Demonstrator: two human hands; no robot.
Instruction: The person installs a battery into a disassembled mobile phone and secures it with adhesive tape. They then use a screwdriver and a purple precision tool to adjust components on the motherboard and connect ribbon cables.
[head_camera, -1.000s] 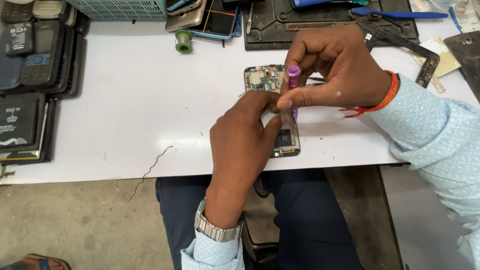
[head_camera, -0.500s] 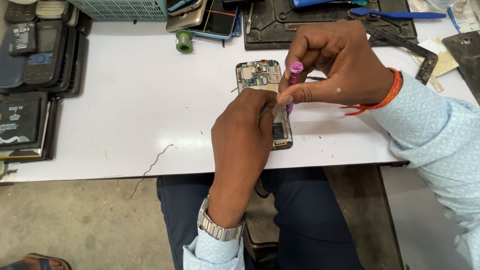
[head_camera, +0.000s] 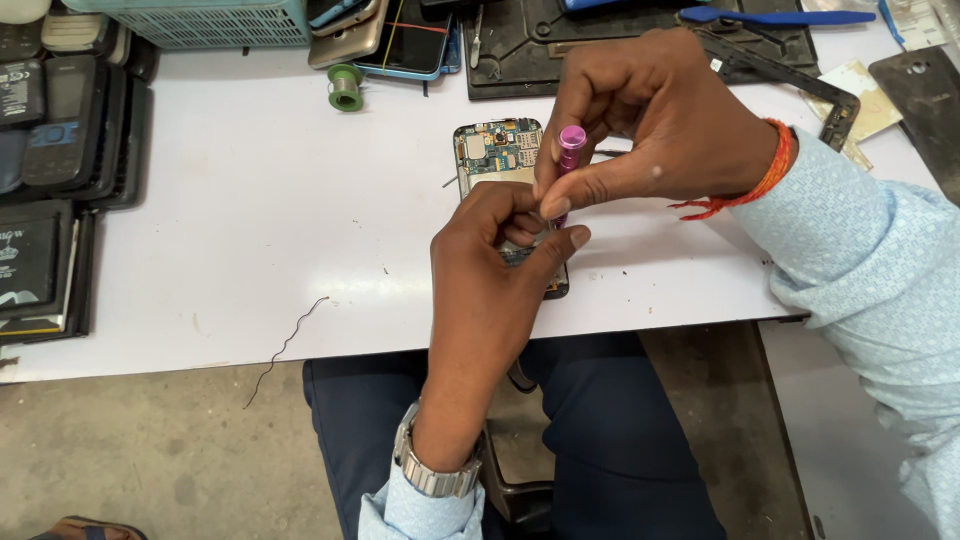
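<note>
Phone, opened, back cover off, green circuit board exposed (head_camera: 497, 150): lying flat on the white tabletop (head_camera: 250, 230), near the front edge and directly before the person, long axis pointing away from them.

Left hand (head_camera: 495, 260): resting on the lower half of the phone, fingers curled together and pressing down on it, thumb stretching along the right side; judged to be pinning the body so it is not sliding under the tool. Metal wristwatch (head_camera: 432, 468) showing at the wrist.

Right hand (head_camera: 650, 130): coming in from the right, fingertips pinched together on a slim screwdriver with a pink-purple metal cap (head_camera: 571, 140). The tool is standing nearly upright over the phone, its tip hidden behind the left fingers; the upright grip looks suited to turning it on a small screw. Orange thread band (head_camera: 770, 175) sitting at the wrist.

Surroundings: small green spool (head_camera: 346, 86) lying well apart at upper left; dark work mat (head_camera: 640, 40) lying behind the hands, just beyond the phone; rows of old handsets and batteries (head_camera: 55, 150) filling the left edge; thin bent wire (head_camera: 290, 340) hanging over the front edge.

Open room: bare white surface lying to the left of the phone; the phone's near end is sitting close to the front edge.
</note>
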